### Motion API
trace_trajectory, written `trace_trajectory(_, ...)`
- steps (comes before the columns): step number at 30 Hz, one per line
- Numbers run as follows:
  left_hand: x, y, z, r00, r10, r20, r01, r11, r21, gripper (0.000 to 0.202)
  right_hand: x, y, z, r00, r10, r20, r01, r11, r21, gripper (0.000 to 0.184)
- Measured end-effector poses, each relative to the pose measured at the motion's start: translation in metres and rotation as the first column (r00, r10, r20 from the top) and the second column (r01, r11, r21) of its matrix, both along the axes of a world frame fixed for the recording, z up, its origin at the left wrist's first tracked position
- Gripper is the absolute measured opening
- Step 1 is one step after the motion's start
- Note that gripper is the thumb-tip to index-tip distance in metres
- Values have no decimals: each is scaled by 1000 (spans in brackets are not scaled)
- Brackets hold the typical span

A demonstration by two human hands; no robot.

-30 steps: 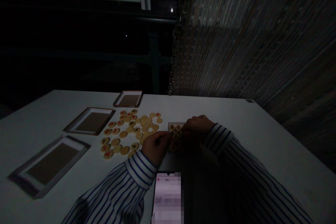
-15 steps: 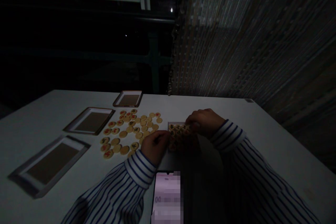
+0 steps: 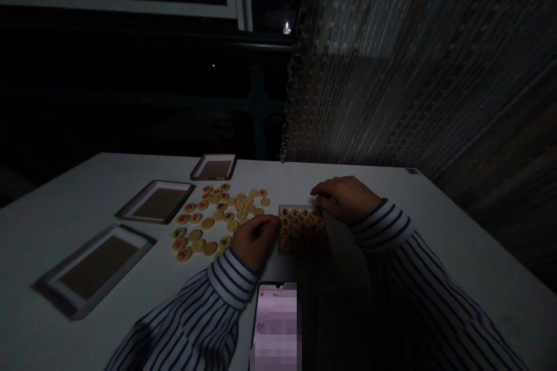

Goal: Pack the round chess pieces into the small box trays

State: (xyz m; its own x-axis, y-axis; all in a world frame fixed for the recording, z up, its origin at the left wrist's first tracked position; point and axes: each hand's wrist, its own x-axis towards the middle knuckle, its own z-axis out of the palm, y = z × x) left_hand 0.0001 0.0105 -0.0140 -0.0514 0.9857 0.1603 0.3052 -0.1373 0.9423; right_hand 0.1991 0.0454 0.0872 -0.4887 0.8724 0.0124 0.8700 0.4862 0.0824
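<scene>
I've got three shallow trays with brown bases at far left of the worktop, then loose round pieces, some hidden, so no sure count. My left fingers curl at the box's left edge, can't tell if gripping, one phone nearer; that one box holds packed pieces, four across its far row, and my right fingers are released near its far right corner.
</scene>
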Motion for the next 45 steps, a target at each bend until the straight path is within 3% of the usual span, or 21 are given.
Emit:
trace_trajectory(14,-3,-1,7,994,56,94,-61,997,46,24,-2,-6,4,998,58,-33,-56,997,60,34)
trace_trajectory(23,-22,-1,27,993,22,117,-26,999,33,26,-5,-8,4,993,111,-40,-107,990,93,33)
trace_trajectory(28,-51,5,34,997,58,56,-64,993,102,25,-13,-10,-1,985,148,-88,-138,984,113,32)
trace_trajectory(37,-133,28,45,972,196,-130,-180,976,125,34,-39,-10,-9,969,194,-151,-180,979,101,31)
trace_trajectory(45,-178,42,19,862,352,-364,-288,933,217,33,-73,2,2,962,216,-169,-210,976,53,31)
